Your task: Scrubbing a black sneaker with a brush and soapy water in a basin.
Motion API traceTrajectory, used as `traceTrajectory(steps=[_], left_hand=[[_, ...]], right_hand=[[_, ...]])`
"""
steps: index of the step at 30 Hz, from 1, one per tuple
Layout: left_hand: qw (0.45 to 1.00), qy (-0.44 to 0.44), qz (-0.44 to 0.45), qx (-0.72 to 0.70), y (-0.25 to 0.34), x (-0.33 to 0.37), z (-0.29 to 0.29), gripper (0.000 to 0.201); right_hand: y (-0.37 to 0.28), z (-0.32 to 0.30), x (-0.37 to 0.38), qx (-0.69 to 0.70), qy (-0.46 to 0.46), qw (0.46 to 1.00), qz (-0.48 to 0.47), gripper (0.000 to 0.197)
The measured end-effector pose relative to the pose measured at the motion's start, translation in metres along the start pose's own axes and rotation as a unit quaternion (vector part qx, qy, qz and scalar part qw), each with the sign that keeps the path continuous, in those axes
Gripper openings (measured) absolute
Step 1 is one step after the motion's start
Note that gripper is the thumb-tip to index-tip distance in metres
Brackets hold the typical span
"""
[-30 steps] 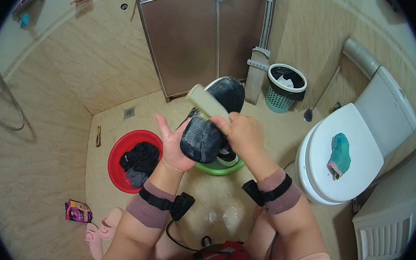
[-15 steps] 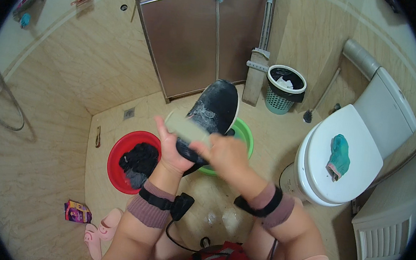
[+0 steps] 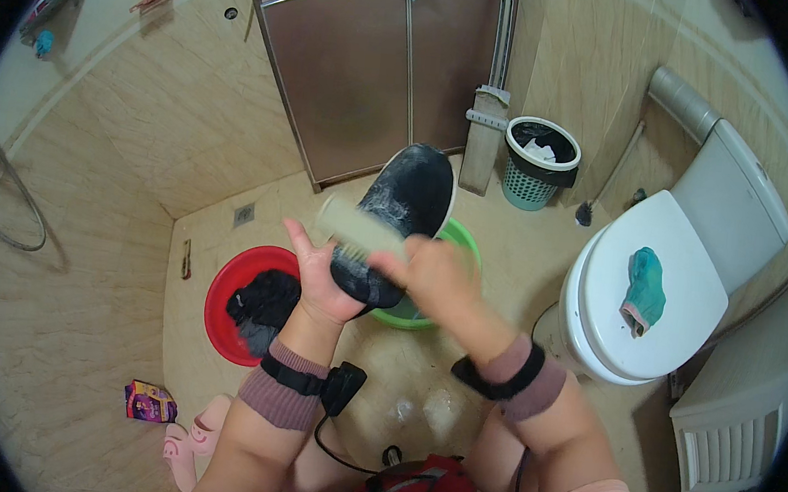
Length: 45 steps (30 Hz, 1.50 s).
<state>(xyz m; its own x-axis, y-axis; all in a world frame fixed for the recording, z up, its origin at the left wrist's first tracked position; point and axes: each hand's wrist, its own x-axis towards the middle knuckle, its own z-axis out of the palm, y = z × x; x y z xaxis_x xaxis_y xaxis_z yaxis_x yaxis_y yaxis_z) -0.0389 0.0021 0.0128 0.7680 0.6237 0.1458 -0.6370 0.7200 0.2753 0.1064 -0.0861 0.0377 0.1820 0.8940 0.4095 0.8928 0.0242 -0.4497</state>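
A black shoe (image 3: 422,190) with a pale sole edge and whitish suds across its upper is held up in front of me, tilted. My left hand (image 3: 328,282) supports its near end, palm up and thumb spread out; the other fingers are hidden behind the shoe. Closed round the handle of a pale scrubbing brush (image 3: 367,232), my right hand (image 3: 443,278) is slightly smeared by motion. The bristles face down onto the shoe's upper. Below the shoe stands a green basin (image 3: 475,258), partly covered by the shoe and my hand.
A red basin (image 3: 212,310) with dark wet cloth (image 3: 262,305) stands at left. Pink slippers (image 3: 179,452) and a purple packet (image 3: 151,402) lie nearer. At right is a toilet (image 3: 677,327) with a teal glove (image 3: 645,287) on its lid. A waste bin (image 3: 530,185) stands beyond.
The brush and my right hand have shifted slightly up and to the right along the shoe, baring more of its near end. My left hand keeps its hold.
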Motion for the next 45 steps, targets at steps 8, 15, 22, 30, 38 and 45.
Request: traceTrajectory(steps=[8,15,22,30,38,45], left_hand=[[1.0,-0.013,-0.003,0.013,0.003,-0.006,-0.009,0.101],[0.996,0.027,-0.013,0.086,-0.005,-0.002,0.007,0.101],[0.995,0.068,0.014,0.074,0.003,-0.008,0.009,0.106],[0.986,0.142,0.051,0.065,0.015,-0.012,0.009,0.103],[0.998,-0.003,0.012,0.056,0.016,-0.009,-0.003,0.107],[0.999,0.013,0.012,0.034,0.026,-0.011,-0.005,0.113]], right_hand=[[-0.027,0.009,-0.024,-0.001,-0.084,0.996,-0.003,0.065],[0.014,-0.004,0.009,-0.046,0.023,0.998,0.043,0.063],[0.007,0.004,0.006,-0.039,-0.02,0.999,0.015,0.065],[-0.024,0.019,-0.02,0.019,-0.097,0.995,-0.01,0.066],[0.022,0.007,0.005,-0.029,-0.024,0.999,0.033,0.068],[0.022,-0.001,0.01,-0.009,-0.049,0.998,0.026,0.068]])
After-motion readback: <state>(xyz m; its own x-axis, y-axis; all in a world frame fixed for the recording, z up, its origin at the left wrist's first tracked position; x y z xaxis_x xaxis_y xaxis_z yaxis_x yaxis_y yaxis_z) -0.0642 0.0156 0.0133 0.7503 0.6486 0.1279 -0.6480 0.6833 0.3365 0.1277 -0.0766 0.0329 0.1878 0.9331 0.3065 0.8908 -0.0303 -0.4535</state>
